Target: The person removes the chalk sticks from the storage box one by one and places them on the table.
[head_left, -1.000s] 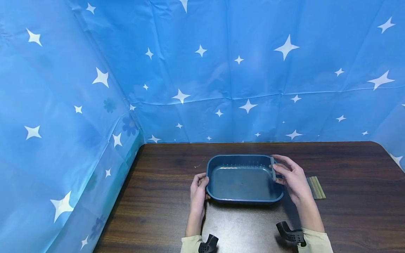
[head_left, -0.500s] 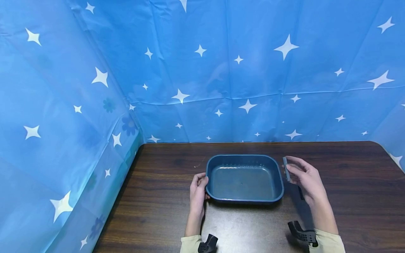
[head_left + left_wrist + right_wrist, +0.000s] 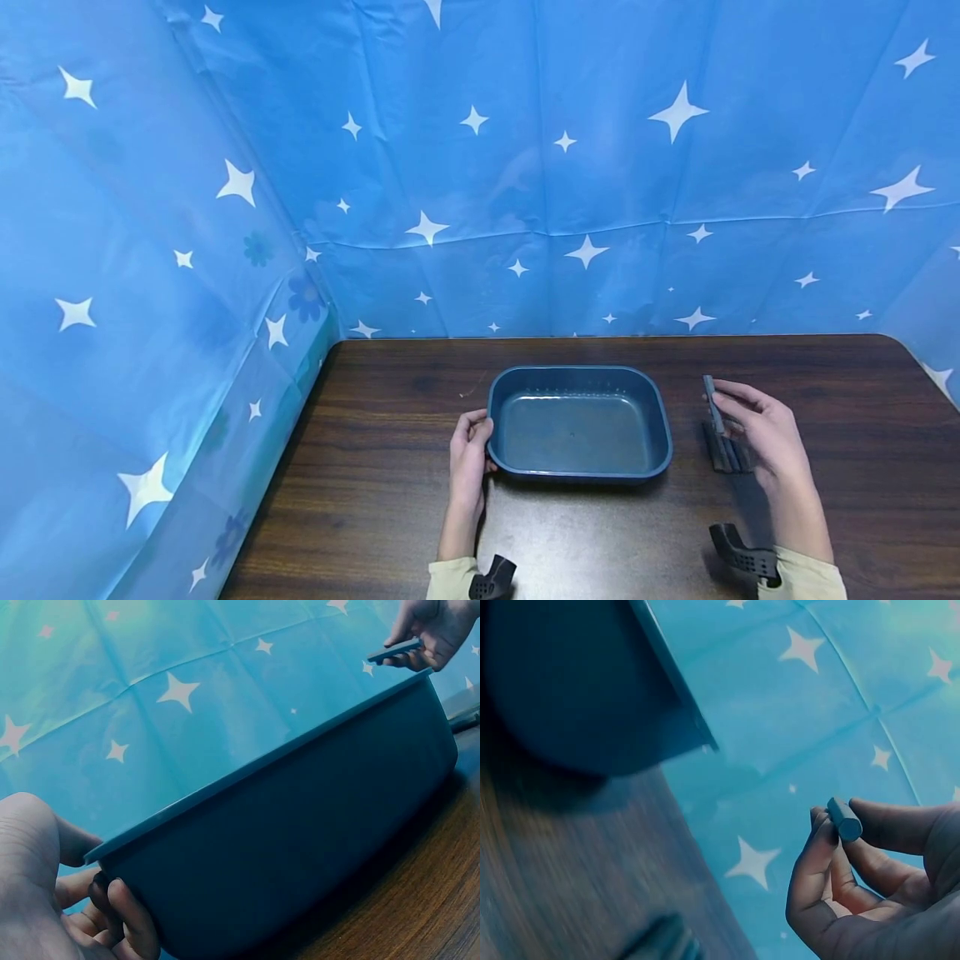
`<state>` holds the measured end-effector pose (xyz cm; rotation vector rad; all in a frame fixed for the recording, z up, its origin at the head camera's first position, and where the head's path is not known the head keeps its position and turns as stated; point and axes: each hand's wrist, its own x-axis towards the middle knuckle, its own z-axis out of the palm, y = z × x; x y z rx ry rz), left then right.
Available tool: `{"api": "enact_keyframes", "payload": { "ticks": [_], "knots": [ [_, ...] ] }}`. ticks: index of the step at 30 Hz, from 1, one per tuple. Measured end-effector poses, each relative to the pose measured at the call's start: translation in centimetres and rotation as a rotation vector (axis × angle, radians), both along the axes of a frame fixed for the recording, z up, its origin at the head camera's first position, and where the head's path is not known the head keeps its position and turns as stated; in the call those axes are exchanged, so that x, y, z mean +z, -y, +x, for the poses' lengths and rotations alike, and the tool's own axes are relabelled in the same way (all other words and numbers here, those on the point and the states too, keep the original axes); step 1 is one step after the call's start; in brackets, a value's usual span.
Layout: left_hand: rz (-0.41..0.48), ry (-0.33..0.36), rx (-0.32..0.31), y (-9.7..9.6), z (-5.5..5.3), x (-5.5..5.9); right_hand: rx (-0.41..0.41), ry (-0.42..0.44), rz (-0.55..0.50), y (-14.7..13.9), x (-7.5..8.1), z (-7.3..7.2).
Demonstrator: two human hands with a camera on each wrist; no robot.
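A blue rectangular basin (image 3: 577,433) with rounded corners stands on the table, nothing inside it. My left hand (image 3: 468,458) grips its left end; in the left wrist view the thumb lies at the rim and fingers curl below it. To the basin's right, my right hand (image 3: 768,437) pinches a short grey-blue stick (image 3: 713,406), held in the air between thumb and fingertips. The right wrist view shows the flat, angular end of the stick (image 3: 846,821). Beneath that hand several similar sticks (image 3: 722,454) lie side by side on the table, partly covered by the hand.
The brown wooden table (image 3: 375,483) runs back to a blue curtain (image 3: 480,167) with white stars. Another stretch of curtain (image 3: 150,333) borders the left side. Black camera mounts (image 3: 742,557) sit on both wrists.
My right hand has carried the stick from the basin's right rim rightward to above the sticks on the table. The left hand and the basin have stayed in place.
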<state>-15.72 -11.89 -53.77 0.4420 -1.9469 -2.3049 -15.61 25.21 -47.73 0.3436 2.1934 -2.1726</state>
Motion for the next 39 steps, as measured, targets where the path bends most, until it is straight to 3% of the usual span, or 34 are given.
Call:
{"api": "enact_keyframes", "payload": {
  "ticks": [5, 13, 23, 32, 39],
  "knots": [
    [0.002, -0.002, 0.008, 0.0, 0.0, 0.0, -0.055, 0.001, 0.124, -1.2, -0.5, 0.2],
    [0.003, 0.001, 0.011, -0.1, 0.1, 0.1, -0.101, 0.039, 0.160, -2.6, -1.3, 0.7],
    [0.009, -0.001, 0.003, -0.1, 0.1, 0.0, -0.182, 0.103, 0.377, -3.9, -2.5, 0.7],
    [0.016, 0.009, 0.008, -0.1, 0.1, 0.2, -0.218, 0.144, 0.448, -4.3, -3.6, 0.5],
    [0.012, 0.013, 0.002, -0.1, 0.1, 0.3, -0.247, 0.152, 0.617, -4.5, -4.3, 0.3]
  ]
}}
